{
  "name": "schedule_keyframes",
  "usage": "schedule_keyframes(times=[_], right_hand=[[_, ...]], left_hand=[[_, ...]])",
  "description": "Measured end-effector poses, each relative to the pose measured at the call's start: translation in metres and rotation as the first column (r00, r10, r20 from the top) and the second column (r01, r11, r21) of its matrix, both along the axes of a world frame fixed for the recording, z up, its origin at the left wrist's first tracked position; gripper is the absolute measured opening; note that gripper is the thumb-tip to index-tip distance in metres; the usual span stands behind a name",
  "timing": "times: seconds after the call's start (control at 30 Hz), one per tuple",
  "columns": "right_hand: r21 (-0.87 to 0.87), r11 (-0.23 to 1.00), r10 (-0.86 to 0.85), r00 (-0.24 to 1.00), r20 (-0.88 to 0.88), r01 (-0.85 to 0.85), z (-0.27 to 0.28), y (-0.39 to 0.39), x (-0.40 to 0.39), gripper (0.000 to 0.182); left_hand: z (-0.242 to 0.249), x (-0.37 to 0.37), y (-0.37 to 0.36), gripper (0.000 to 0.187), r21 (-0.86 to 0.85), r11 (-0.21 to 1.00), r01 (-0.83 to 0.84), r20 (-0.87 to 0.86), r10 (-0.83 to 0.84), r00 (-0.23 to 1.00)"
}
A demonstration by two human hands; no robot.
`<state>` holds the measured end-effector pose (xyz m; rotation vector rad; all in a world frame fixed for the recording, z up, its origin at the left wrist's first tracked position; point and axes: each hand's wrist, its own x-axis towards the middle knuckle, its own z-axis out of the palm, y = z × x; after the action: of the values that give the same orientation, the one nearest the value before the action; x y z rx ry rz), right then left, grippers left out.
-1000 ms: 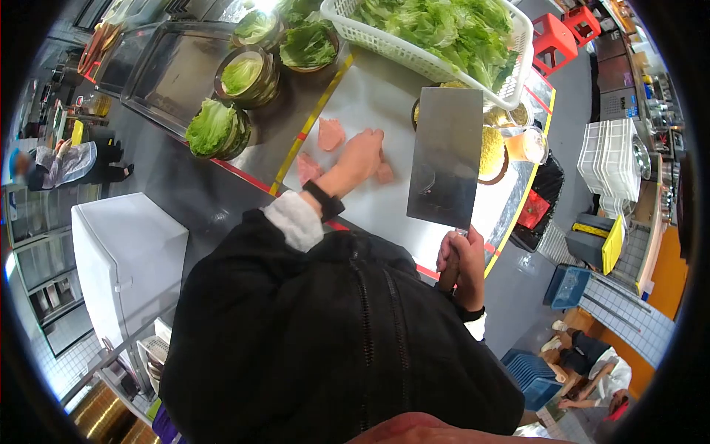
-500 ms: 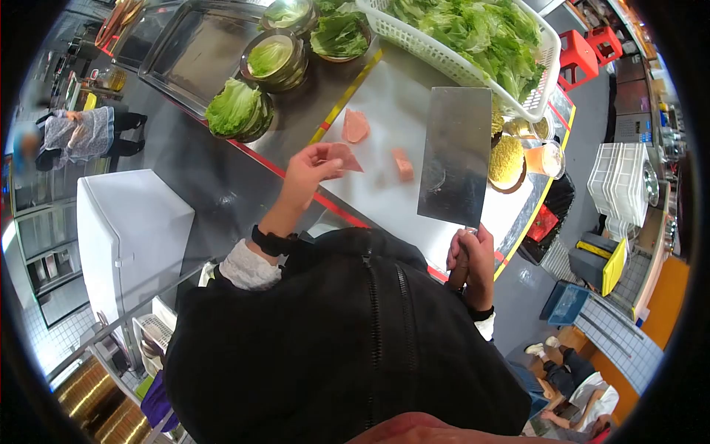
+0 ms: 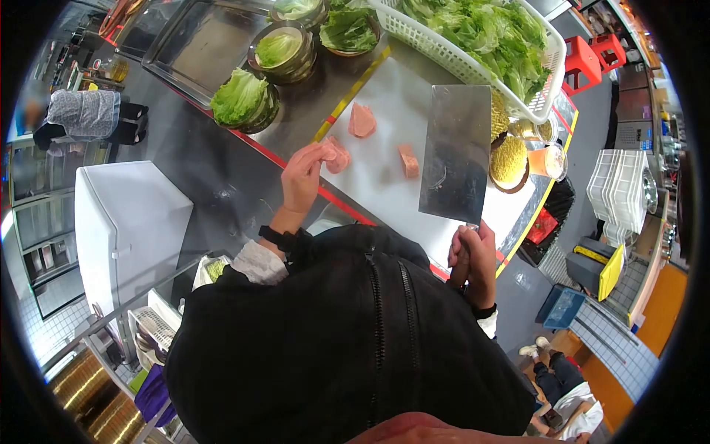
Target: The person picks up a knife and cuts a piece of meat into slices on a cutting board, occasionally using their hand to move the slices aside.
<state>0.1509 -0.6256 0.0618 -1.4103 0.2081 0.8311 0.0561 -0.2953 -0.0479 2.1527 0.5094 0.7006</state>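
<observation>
My left hand [image 3: 302,176] pinches a thin slice of pink luncheon meat [image 3: 338,155] by its left edge, over the left side of the white cutting board [image 3: 377,196]. Further up the board lies a small pile of pink slices [image 3: 362,120]. A block of the same meat [image 3: 408,160] sits mid-board, left of the blade. My right hand [image 3: 475,259] is wrapped round the handle of a cleaver [image 3: 456,152]. Its broad blade points away from me, over the board's right side.
Bowls of lettuce [image 3: 242,100] stand beyond the board at left, next to a metal tray [image 3: 203,48]. A white basket of lettuce [image 3: 551,92] is at the far right, near bowls of yellow noodles [image 3: 509,161]. A person [image 3: 89,118] stands far left; another [image 3: 573,407] is lower right.
My left hand has moved slightly up the board, and the held slice has turned to show more of its face. My right hand keeps the cleaver almost still.
</observation>
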Motion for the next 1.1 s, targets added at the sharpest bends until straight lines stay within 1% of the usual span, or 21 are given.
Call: schedule_keyframes(times=[0.07,0.1,0.17,0.2,0.27,0.3,0.37,0.4,0.47,0.5,0.57,0.7,0.77,0.9,0.97,1.0,1.07,1.1], right_hand=[[-0.019,1.0,0.009,1.0,0.011,-0.009,-0.003,-0.001,0.0,0.017],[-0.036,0.999,0.019,1.0,0.024,-0.018,-0.004,-0.002,0.0,0.014],[-0.041,0.999,0.022,1.0,0.022,-0.021,-0.003,-0.002,0.001,0.014],[-0.047,0.999,0.024,1.0,0.02,-0.023,-0.003,-0.002,0.001,0.014],[-0.04,0.999,0.004,1.0,0.009,-0.004,-0.001,-0.002,0.0,0.016],[-0.031,0.999,-0.015,1.0,-0.004,0.015,-0.001,-0.002,0.0,0.018],[-0.035,0.999,-0.018,1.0,-0.007,0.018,-0.002,-0.002,-0.001,0.018],[-0.042,0.999,-0.019,1.0,-0.009,0.019,-0.002,-0.003,-0.002,0.018],[-0.047,0.999,-0.019,1.0,-0.009,0.019,-0.002,-0.003,-0.003,0.019],[-0.052,0.998,-0.018,1.0,-0.009,0.017,-0.002,-0.003,-0.003,0.02],[-0.047,0.999,-0.021,1.0,-0.011,0.02,-0.001,-0.002,-0.005,0.02],[-0.048,0.999,-0.012,1.0,-0.014,0.011,0.001,-0.004,-0.007,0.022],[-0.057,0.998,-0.021,1.0,-0.021,0.02,0.003,-0.005,-0.008,0.021],[-0.058,0.998,-0.027,1.0,-0.008,0.026,0.002,-0.006,-0.008,0.02],[-0.059,0.998,-0.029,1.0,-0.002,0.029,0.002,-0.006,-0.008,0.02],[-0.059,0.998,-0.028,1.0,0.003,0.028,0.002,-0.006,-0.007,0.02],[-0.06,0.998,-0.018,1.0,0.007,0.018,0.001,-0.005,-0.006,0.018],[-0.059,0.998,-0.006,1.0,0.011,0.007,0.001,-0.004,-0.005,0.015]], left_hand=[[0.001,0.001,0.007,0.027,0.278,0.96,0.038,0.015,-0.044,0.999],[0.008,0.001,0.008,0.027,0.279,0.96,0.035,0.016,-0.041,0.999],[0.028,0.003,0.009,0.024,0.385,0.919,0.085,-0.081,-0.058,0.995],[0.029,0.003,0.011,0.024,0.385,0.919,0.085,-0.081,-0.058,0.995],[0.03,0.001,0.018,0.021,0.316,0.936,0.156,-0.168,-0.107,0.98],[0.034,0.001,0.019,0.021,0.317,0.935,0.157,-0.168,-0.107,0.98],[0.043,0.002,0.022,0.017,0.303,0.906,0.297,-0.295,-0.207,0.933],[0.038,0.002,0.024,0.017,0.303,0.905,0.3,-0.295,-0.21,0.932],[0.018,0.001,0.027,0.023,0.367,0.804,0.467,-0.343,-0.349,0.872],[0.014,0.002,0.025,0.023,0.37,0.803,0.466,-0.342,-0.349,0.873],[0.003,0.007,0.019,0.027,0.401,0.734,0.549,-0.386,-0.408,0.828],[-0.002,0.016,0.004,0.031,0.437,0.72,0.539,-0.35,-0.416,0.839],[-0.002,0.017,-0.001,0.038,0.525,0.688,0.5,-0.348,-0.363,0.864],[0.002,0.013,-0.009,0.039,0.482,0.715,0.506,-0.374,-0.355,0.857],[0.009,0.01,-0.012,0.037,0.386,0.805,0.451,-0.304,-0.351,0.886],[0.012,0.01,-0.011,0.037,0.385,0.805,0.452,-0.304,-0.352,0.885],[0.016,0.01,-0.009,0.035,0.478,0.763,0.435,-0.373,-0.271,0.887],[0.015,0.01,-0.007,0.035,0.477,0.764,0.435,-0.373,-0.272,0.887]])
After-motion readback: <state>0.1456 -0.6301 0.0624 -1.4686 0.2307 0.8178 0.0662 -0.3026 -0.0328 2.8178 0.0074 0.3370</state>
